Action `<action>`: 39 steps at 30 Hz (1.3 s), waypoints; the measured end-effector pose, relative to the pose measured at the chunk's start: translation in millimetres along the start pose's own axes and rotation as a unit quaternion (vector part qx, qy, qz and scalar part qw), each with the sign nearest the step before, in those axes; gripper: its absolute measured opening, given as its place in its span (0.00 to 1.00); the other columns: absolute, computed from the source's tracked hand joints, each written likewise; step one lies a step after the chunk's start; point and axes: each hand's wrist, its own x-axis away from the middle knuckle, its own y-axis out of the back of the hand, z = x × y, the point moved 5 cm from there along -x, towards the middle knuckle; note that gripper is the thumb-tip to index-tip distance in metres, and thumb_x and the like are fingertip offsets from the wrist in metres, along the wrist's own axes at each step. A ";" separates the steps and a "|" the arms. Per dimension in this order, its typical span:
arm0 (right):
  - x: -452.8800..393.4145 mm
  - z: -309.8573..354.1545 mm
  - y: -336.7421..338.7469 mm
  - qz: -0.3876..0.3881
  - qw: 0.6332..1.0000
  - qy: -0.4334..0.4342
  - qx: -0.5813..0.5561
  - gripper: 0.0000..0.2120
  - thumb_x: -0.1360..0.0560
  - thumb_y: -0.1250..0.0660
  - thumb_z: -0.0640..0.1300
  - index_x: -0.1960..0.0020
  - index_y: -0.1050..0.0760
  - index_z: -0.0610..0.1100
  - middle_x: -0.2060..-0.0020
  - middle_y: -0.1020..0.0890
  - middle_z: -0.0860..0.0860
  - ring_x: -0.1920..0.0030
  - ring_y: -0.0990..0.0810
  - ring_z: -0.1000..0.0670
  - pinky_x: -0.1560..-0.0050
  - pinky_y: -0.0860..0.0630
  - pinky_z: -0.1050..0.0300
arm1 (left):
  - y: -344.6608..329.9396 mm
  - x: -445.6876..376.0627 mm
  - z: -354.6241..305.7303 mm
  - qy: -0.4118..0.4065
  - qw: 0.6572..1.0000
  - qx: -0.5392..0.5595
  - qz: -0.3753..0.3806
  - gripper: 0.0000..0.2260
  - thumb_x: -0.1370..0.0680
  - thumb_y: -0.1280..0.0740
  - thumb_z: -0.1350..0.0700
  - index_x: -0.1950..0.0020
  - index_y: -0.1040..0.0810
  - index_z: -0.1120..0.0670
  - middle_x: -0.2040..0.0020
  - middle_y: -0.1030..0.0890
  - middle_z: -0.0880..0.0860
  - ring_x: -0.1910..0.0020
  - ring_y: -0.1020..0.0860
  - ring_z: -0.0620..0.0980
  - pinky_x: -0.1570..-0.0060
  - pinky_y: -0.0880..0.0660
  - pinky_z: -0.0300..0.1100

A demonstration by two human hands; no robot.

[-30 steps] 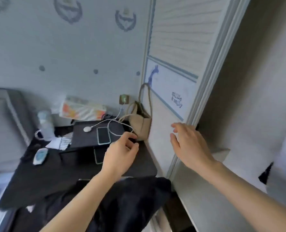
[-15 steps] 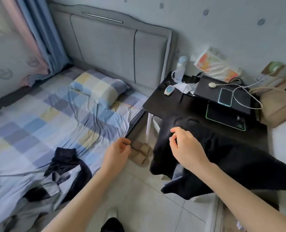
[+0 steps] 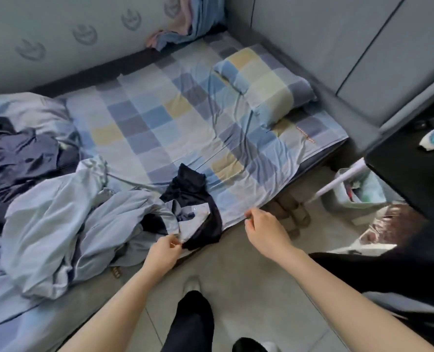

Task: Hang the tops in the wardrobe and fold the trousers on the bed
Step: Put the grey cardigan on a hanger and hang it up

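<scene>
A dark navy garment with a grey button placket [image 3: 194, 199] lies at the near edge of the bed [image 3: 160, 118], half over a heap of pale blue clothes [image 3: 58, 219]. My left hand [image 3: 163, 252] pinches the grey hem of that dark garment at the bed's edge. My right hand [image 3: 264, 231] hovers just right of it by the edge of the checked sheet, fingers loosely curled and holding nothing. More dark navy clothes [image 3: 20, 158] are bunched at the far left of the bed.
A checked pillow [image 3: 261, 80] lies by the grey headboard. A black garment [image 3: 388, 270] is draped at my right, below a black desk [image 3: 413, 168]. A bin [image 3: 355, 191] and brown slippers [image 3: 294, 212] stand on the tiled floor by the bed.
My view has swung from the wardrobe and desk round to the bed. Both hands have come down to the bed's edge, and my left hand has taken hold of the dark garment's hem.
</scene>
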 end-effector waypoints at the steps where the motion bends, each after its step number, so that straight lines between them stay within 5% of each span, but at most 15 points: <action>1: -23.7 15.5 -23.9 0.024 1.000 -0.010 -0.006 0.13 0.20 0.45 0.47 0.39 0.29 0.46 0.43 0.22 0.45 0.44 0.24 0.44 0.51 0.29 0.53 | 14.2 -22.5 25.2 0.023 1.000 -0.005 0.006 0.06 0.23 0.37 0.57 0.52 0.20 0.53 0.55 0.18 0.52 0.52 0.21 0.53 0.58 0.30 0.42; 8: -134.6 66.8 -130.9 0.126 0.992 -0.022 -0.018 0.12 0.19 0.45 0.46 0.40 0.29 0.44 0.45 0.22 0.46 0.49 0.25 0.46 0.55 0.29 0.54 | 74.2 -117.1 118.5 0.107 0.993 -0.050 -0.004 0.03 0.23 0.37 0.57 0.53 0.26 0.56 0.53 0.21 0.53 0.55 0.25 0.54 0.53 0.28 0.45; 14: -204.4 85.9 -209.5 0.195 0.981 -0.005 0.023 0.11 0.20 0.44 0.47 0.42 0.28 0.44 0.47 0.20 0.46 0.47 0.24 0.45 0.48 0.25 0.50 | 86.4 -164.0 190.5 0.186 0.973 -0.122 -0.067 0.20 0.24 0.36 0.54 0.32 0.31 0.53 0.32 0.29 0.55 0.39 0.27 0.58 0.44 0.26 0.50; 20: -257.4 120.9 -293.0 0.236 0.969 0.076 0.024 0.15 0.20 0.40 0.51 0.38 0.31 0.44 0.42 0.25 0.47 0.43 0.27 0.46 0.44 0.27 0.49 | 74.7 -203.6 244.9 0.230 0.947 -0.207 -0.086 0.41 0.24 0.31 0.53 0.21 0.56 0.44 0.20 0.55 0.52 0.22 0.51 0.61 0.27 0.47 0.61; 23: -272.1 145.8 -331.7 0.261 0.956 0.130 0.019 0.20 0.21 0.38 0.52 0.32 0.35 0.46 0.36 0.30 0.48 0.38 0.29 0.46 0.41 0.28 0.49 | 69.6 -216.5 282.0 0.273 0.931 -0.224 -0.093 0.37 0.22 0.34 0.52 0.21 0.54 0.44 0.20 0.56 0.53 0.22 0.52 0.62 0.27 0.51 0.64; 26: -276.7 169.7 -353.7 0.277 0.943 0.183 0.023 0.26 0.22 0.37 0.52 0.28 0.40 0.47 0.32 0.34 0.48 0.33 0.34 0.45 0.36 0.31 0.49 | 76.3 -220.1 295.4 0.288 0.929 -0.164 -0.163 0.18 0.23 0.41 0.63 0.36 0.27 0.50 0.32 0.27 0.59 0.31 0.33 0.62 0.29 0.46 0.65; 28: -275.0 187.0 -361.9 0.279 0.928 0.241 0.047 0.31 0.23 0.35 0.51 0.25 0.44 0.50 0.29 0.39 0.49 0.30 0.38 0.44 0.33 0.33 0.48 | 84.0 -220.6 284.8 0.295 0.924 -0.045 -0.240 0.17 0.28 0.43 0.67 0.45 0.21 0.54 0.46 0.19 0.63 0.43 0.25 0.64 0.36 0.36 0.60; 33: -263.2 225.1 -364.1 0.251 0.895 0.351 0.111 0.40 0.26 0.30 0.50 0.24 0.51 0.56 0.24 0.50 0.48 0.26 0.49 0.41 0.33 0.36 0.43 | 106.9 -223.7 211.6 0.173 0.908 0.126 -0.359 0.21 0.38 0.47 0.60 0.53 0.19 0.57 0.55 0.18 0.62 0.54 0.25 0.65 0.59 0.30 0.52; 36: -266.4 238.4 -352.7 0.207 0.906 0.367 0.048 0.36 0.30 0.31 0.41 0.27 0.41 0.52 0.28 0.37 0.51 0.30 0.40 0.44 0.31 0.37 0.44 | 105.4 -225.9 161.2 0.107 0.908 0.158 -0.373 0.08 0.30 0.43 0.61 0.62 0.27 0.51 0.64 0.22 0.56 0.61 0.29 0.58 0.63 0.40 0.48; 39: -282.3 229.9 -321.9 0.179 0.937 0.295 -0.060 0.29 0.34 0.37 0.32 0.37 0.31 0.53 0.43 0.22 0.52 0.44 0.24 0.48 0.45 0.27 0.46 | 99.5 -229.4 118.4 0.048 0.911 0.196 -0.360 0.11 0.27 0.37 0.65 0.61 0.28 0.49 0.67 0.27 0.46 0.63 0.30 0.51 0.64 0.42 0.43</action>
